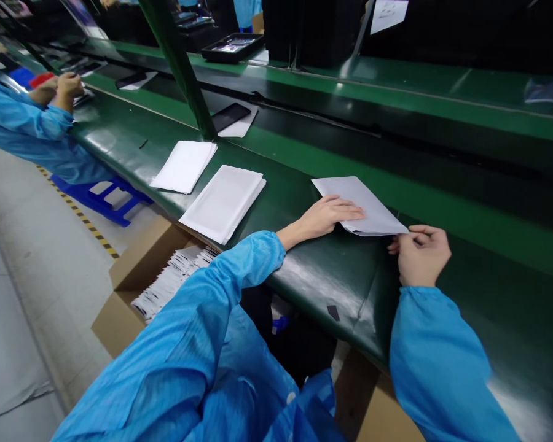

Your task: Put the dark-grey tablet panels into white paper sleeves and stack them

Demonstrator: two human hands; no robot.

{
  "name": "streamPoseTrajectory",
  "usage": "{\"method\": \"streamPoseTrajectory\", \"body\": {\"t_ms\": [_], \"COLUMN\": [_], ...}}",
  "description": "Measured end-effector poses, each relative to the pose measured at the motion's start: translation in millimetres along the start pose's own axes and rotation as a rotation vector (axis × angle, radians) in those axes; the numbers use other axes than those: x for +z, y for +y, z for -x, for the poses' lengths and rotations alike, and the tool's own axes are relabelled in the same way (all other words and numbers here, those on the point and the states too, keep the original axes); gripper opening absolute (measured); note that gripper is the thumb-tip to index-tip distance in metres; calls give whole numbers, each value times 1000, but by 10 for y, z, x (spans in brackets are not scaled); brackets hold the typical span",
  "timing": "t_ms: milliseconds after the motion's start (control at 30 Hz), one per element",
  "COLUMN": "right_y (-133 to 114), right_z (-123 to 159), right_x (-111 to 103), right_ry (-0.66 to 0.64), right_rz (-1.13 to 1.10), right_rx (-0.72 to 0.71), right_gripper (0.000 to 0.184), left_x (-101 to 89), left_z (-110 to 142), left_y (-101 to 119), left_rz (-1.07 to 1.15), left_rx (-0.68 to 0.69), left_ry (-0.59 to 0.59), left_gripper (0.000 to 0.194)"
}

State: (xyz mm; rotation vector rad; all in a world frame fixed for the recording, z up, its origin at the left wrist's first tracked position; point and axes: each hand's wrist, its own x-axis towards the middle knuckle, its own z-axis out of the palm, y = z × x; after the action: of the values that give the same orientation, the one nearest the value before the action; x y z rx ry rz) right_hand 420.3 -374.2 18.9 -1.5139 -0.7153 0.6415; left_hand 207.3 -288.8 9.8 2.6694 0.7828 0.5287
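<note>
A white flat pouch point(359, 202) lies on the green workbench point(304, 288) in front of me. My left hand point(329, 215) rests flat on its near left edge, fingers stretched out over the sheet. My right hand point(421, 252) pinches the pouch's near right corner between thumb and fingers. Both arms wear blue sleeves.
Two stacks of white pouches point(223, 201) point(184, 166) lie to the left on the bench. A green post point(179, 67) rises behind them, with a dark phone on a white sheet point(230, 116). An open cardboard box of packets point(166, 285) stands below. A co-worker's hands point(58, 89) work at far left.
</note>
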Motion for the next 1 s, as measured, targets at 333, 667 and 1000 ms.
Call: {"method": "streamPoseTrajectory", "body": {"t_ms": [333, 667, 1000], "right_y": [14, 81, 163], "right_z": [-2, -16, 17], "right_x": [30, 14, 55], "right_ry": [-71, -167, -268], "right_rz": [-162, -224, -344], "right_rx": [58, 76, 86], "right_gripper": [26, 33, 30], "left_x": [38, 41, 203], "left_z": [3, 13, -132], "left_y": [-89, 1, -133], "left_rz": [1, 112, 1028], "left_rx": [-88, -109, -631], "left_ry": [48, 20, 555], "left_gripper": [80, 78, 52]}}
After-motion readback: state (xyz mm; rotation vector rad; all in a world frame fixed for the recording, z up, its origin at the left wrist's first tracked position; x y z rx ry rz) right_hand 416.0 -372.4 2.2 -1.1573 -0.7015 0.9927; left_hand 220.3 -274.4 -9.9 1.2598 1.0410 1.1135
